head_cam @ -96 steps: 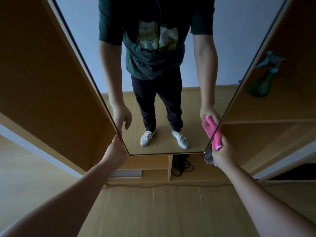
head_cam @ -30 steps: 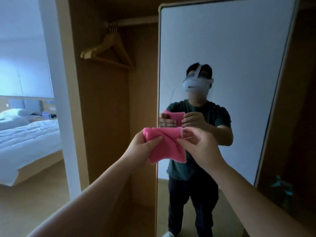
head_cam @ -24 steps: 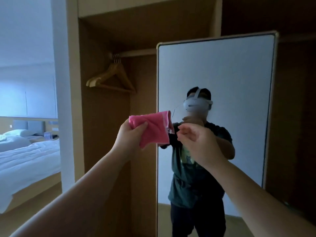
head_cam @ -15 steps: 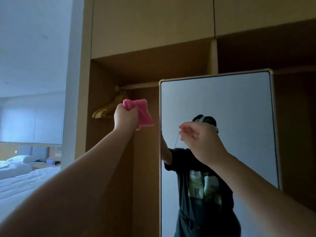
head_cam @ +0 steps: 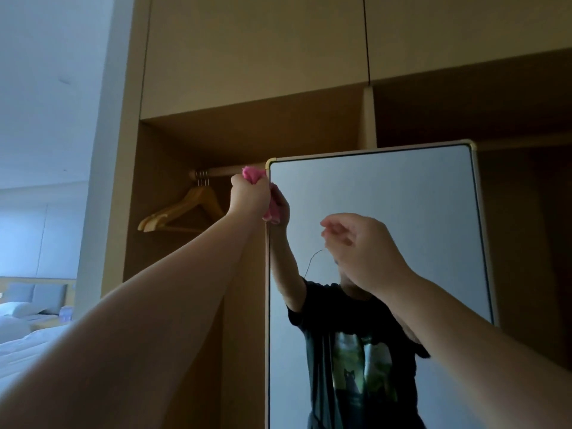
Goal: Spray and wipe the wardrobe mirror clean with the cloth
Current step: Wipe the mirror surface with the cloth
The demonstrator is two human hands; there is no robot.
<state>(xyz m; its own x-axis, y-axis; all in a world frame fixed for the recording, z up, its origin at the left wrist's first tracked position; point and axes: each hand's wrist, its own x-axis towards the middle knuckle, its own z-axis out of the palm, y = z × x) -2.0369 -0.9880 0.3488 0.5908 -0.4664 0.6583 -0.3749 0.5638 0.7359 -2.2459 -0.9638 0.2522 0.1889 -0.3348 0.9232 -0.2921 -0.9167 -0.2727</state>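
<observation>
The tall wardrobe mirror (head_cam: 387,218) with a thin gold frame fills the centre right. My left hand (head_cam: 249,196) is raised to its top left corner and grips the bunched pink cloth (head_cam: 251,174) against the frame edge. My right hand (head_cam: 359,249) hovers in front of the glass lower down, fingers loosely curled and holding nothing. The mirror reflects a person in a dark printed T-shirt with an arm raised. The spray bottle is out of view.
Left of the mirror is an open wardrobe bay with a hanging rail (head_cam: 216,172) and wooden hangers (head_cam: 182,212). Closed cabinet doors (head_cam: 253,48) sit above. A bed (head_cam: 28,345) lies at the far left.
The cloth passed from both hands into my left hand alone, which rose to the mirror's top left corner. My right hand let go and stays in front of the glass. The view tilted upward.
</observation>
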